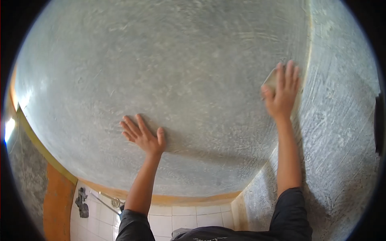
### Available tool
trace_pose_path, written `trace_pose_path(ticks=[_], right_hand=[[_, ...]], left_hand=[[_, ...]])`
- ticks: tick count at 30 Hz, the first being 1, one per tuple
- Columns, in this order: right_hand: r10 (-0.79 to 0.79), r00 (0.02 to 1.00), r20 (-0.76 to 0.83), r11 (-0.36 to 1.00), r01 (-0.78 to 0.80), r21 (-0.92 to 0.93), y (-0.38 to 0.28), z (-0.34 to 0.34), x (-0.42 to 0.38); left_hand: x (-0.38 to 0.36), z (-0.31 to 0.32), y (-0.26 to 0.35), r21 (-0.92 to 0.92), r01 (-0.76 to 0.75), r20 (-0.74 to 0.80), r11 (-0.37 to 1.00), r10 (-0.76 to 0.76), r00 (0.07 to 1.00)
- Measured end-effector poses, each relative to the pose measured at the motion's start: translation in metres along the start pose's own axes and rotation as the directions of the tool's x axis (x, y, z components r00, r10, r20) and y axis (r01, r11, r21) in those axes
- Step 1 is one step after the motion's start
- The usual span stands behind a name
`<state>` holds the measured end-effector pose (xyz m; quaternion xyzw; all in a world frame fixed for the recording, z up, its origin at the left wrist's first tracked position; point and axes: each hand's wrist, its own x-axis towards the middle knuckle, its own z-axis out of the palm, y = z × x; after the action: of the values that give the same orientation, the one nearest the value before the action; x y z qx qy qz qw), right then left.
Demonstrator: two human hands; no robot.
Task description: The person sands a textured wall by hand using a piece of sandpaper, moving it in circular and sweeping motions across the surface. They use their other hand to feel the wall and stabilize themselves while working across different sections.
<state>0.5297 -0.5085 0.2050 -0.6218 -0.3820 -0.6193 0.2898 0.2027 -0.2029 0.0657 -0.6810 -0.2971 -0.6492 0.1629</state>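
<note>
My left hand [144,135] lies flat against the grey plastered wall [201,92], fingers spread and nothing in it. Higher up on the right, close to the inner corner, my right hand [282,95] presses a flat beige sanding sheet [270,79] to the same wall. Only the sheet's left edge shows, between thumb and fingers; the palm covers the rest, and its exact kind is hard to make out. The right fingers are slightly blurred and point upward.
A second rough grey wall [337,120] meets the first at the right. Below run an orange band [181,199] and a white tiled floor [185,221]. A dark crumpled object [82,205] lies at lower left, near a thin rod [103,203]. A dark object [378,124] shows at far right.
</note>
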Motion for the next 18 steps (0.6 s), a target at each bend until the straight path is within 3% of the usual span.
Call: trace_pose_path(ticks=[5,7,9,10,14,16,18], right_hand=[[0.055,0.987,-0.148,0.997,-0.061,-0.037,-0.025,0.017,0.089],[-0.051,0.980,-0.191,0.996,0.037,-0.078,-0.070,0.027,0.116],[-0.096,0.988,-0.119,0.994,0.090,-0.059,-0.132,0.028,0.126],[-0.105,0.988,-0.112,0.994,0.100,-0.048,-0.161,0.030,0.122],[-0.251,0.953,0.172,0.962,0.226,0.151,-0.257,0.031,0.038],[-0.305,0.912,0.273,0.948,0.263,0.181,-0.267,0.037,-0.025],[-0.292,0.942,0.164,0.955,0.279,0.101,-0.244,0.047,-0.076]], left_hand=[[-0.003,0.004,-0.004,-0.023,-0.069,0.008,0.997,0.070,0.998],[-0.002,0.001,-0.006,-0.053,-0.093,0.004,0.994,0.093,0.996],[-0.005,-0.001,-0.013,-0.046,-0.126,0.042,0.991,0.128,0.991],[-0.007,-0.004,-0.019,-0.043,-0.153,0.075,0.987,0.156,0.985],[0.000,-0.018,-0.062,-0.082,-0.205,0.167,0.975,0.216,0.962],[0.017,-0.026,-0.095,-0.061,-0.195,0.150,0.979,0.202,0.968],[0.041,-0.031,-0.133,-0.074,-0.139,0.052,0.987,0.143,0.988]])
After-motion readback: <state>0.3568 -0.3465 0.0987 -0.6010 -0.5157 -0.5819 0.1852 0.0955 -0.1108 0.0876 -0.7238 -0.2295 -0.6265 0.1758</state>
